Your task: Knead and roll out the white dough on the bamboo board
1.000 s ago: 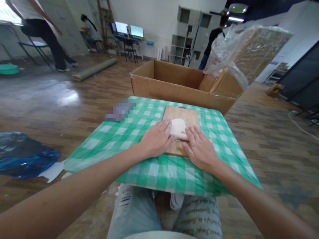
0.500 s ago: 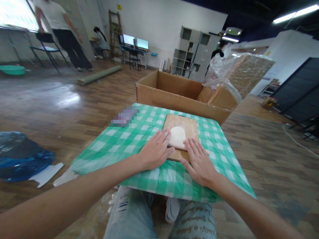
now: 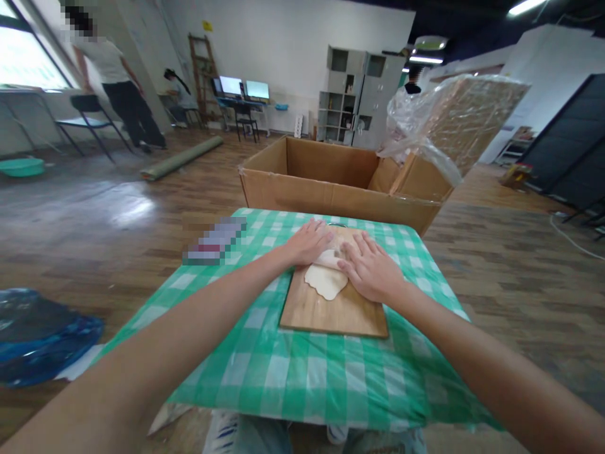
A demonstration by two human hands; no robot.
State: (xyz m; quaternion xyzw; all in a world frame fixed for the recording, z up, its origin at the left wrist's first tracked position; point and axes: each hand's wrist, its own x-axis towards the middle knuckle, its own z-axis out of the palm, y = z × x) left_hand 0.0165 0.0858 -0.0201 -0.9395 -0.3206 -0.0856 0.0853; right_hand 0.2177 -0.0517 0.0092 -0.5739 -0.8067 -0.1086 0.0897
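Pressing unevenly could skew the dough (image 3: 326,283) or slide the board (image 3: 331,318). Left hand (image 3: 309,242) and right hand (image 3: 372,268) lie flat, outstretched, over the pale roller (image 3: 329,259) at the dough's twelve o'clock.

White wall (image 3: 293,38), wooden floor (image 3: 491,271), bright window (image 3: 28,60)

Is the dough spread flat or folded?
Spread flat at the near side: the dough lies thin and ragged-edged on the wooden board. Farther back, around the left hand and right hand, I cannot tell.
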